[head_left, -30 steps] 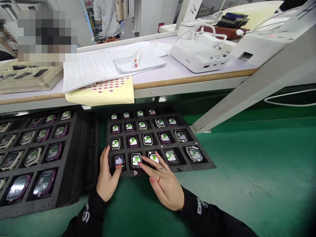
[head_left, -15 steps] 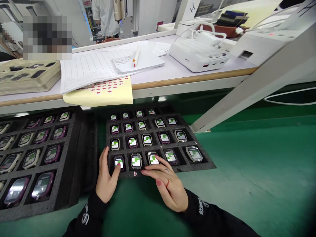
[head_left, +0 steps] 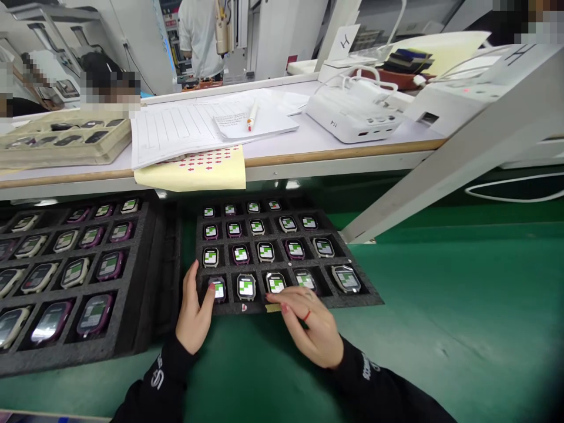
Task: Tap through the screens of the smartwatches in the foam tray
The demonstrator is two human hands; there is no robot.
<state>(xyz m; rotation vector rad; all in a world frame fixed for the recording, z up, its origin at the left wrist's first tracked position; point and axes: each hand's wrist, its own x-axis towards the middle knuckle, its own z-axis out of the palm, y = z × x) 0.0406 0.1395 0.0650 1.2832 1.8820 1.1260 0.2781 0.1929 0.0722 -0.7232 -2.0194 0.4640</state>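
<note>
My left hand (head_left: 194, 314) lies at the front left corner of a dark foam tray (head_left: 275, 271), its fingers stretched along the side. Its thumb tip rests at the edge of the front-left smartwatch (head_left: 219, 290), which has a lit green-and-white screen. My right hand (head_left: 312, 323) is over the tray's front edge, fingers extended, thumb apart, nothing visible in its grasp. Beside its fingertips are a pale-framed smartwatch (head_left: 276, 283) and a strip of yellowish tape (head_left: 273, 308). Several more smartwatches sit in separate pockets, in purple or pale frames.
A second, taller foam tray (head_left: 115, 329) of smartwatches stands left. Above is a shelf (head_left: 282, 155) with papers (head_left: 171, 126), a pen (head_left: 252, 116), a white multi-port charger (head_left: 352, 111) and a pale parts tray (head_left: 110, 147). A slanted white post (head_left: 423, 176) rises right. People are behind.
My right hand's fingers have drawn together and back from the pale-framed smartwatch, uncovering the tape strip. My left hand keeps its place on the tray. The camera view has shifted slightly.
</note>
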